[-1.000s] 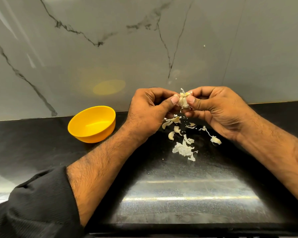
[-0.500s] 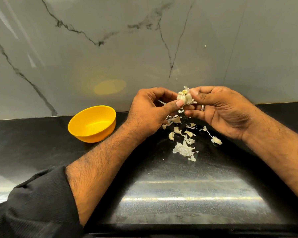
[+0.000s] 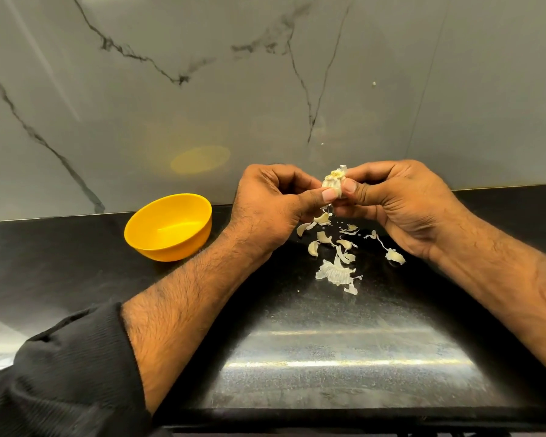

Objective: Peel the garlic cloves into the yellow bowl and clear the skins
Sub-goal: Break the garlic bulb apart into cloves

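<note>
Both hands held the garlic (image 3: pixel 334 183) up in the air, near the back edge of the black counter (image 3: pixel 76 272). The left hand (image 3: pixel 271 206) & right hand (image 3: pixel 404 200) each pinched it w/ a thumb, fingers curled behind. Its root end pointed up. Skins (image 3: pixel 334 271) lay right below on the counter. The yellow bowl (image 3: pixel 169 227) sat to the left by the back edge, closer to the left hand, w/ no cloves seen inside.

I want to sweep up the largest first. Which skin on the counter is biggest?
The wide, ribbed skin at the near end of the scatter; the other skins are small curls.
</note>
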`<move>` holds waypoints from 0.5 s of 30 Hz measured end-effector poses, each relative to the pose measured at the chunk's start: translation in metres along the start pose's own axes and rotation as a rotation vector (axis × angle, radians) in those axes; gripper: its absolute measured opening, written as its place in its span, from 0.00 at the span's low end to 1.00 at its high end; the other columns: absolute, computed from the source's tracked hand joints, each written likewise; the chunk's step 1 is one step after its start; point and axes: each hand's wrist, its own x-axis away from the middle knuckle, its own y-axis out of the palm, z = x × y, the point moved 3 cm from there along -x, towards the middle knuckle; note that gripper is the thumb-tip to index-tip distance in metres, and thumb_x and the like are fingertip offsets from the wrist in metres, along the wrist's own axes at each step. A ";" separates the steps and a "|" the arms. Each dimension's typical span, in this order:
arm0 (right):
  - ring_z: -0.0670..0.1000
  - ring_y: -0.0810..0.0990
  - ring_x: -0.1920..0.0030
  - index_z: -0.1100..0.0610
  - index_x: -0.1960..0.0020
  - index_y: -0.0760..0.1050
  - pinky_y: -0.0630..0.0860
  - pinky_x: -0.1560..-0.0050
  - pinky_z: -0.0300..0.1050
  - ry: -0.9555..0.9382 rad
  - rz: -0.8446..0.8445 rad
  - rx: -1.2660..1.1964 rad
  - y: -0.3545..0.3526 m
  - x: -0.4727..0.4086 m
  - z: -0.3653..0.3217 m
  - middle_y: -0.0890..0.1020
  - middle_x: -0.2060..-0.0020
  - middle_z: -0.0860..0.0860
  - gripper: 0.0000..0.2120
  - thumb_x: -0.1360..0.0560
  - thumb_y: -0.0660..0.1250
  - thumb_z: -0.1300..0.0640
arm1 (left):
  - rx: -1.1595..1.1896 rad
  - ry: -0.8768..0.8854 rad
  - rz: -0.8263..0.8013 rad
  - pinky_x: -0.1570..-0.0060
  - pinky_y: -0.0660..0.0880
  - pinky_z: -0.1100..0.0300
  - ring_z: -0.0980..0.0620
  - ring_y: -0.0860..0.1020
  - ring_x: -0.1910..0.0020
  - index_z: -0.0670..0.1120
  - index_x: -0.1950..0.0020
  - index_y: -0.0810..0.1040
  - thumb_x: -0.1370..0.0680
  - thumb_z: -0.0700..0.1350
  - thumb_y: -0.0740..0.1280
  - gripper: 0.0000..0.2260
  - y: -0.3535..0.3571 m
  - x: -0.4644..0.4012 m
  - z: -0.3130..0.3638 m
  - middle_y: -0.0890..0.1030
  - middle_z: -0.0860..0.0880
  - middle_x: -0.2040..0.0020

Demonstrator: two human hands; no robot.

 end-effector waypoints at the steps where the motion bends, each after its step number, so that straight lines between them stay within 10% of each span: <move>1: 0.61 0.88 0.49 0.67 0.46 0.85 0.86 0.56 0.45 -0.008 0.001 0.002 0.000 0.000 -0.001 0.87 0.49 0.63 0.09 0.26 0.73 0.68 | 0.003 -0.006 0.001 0.65 0.81 0.59 0.50 0.83 0.67 0.38 0.54 0.87 0.27 0.41 0.81 0.08 0.000 0.000 0.001 0.87 0.42 0.62; 8: 0.53 0.84 0.57 0.65 0.45 0.85 0.83 0.59 0.41 -0.018 -0.001 -0.059 -0.007 -0.002 -0.009 0.87 0.52 0.59 0.14 0.28 0.73 0.61 | -0.057 -0.050 -0.005 0.69 0.80 0.57 0.47 0.84 0.62 0.40 0.49 0.85 0.21 0.42 0.77 0.05 -0.006 -0.007 -0.001 0.87 0.45 0.57; 15: 0.57 0.88 0.47 0.66 0.44 0.84 0.86 0.48 0.45 -0.021 -0.037 -0.029 -0.005 -0.002 -0.008 0.87 0.46 0.61 0.10 0.24 0.71 0.70 | -0.298 0.108 0.027 0.46 0.84 0.53 0.59 0.83 0.44 0.53 0.44 0.86 0.27 0.55 0.81 0.14 -0.006 -0.006 0.002 0.86 0.56 0.46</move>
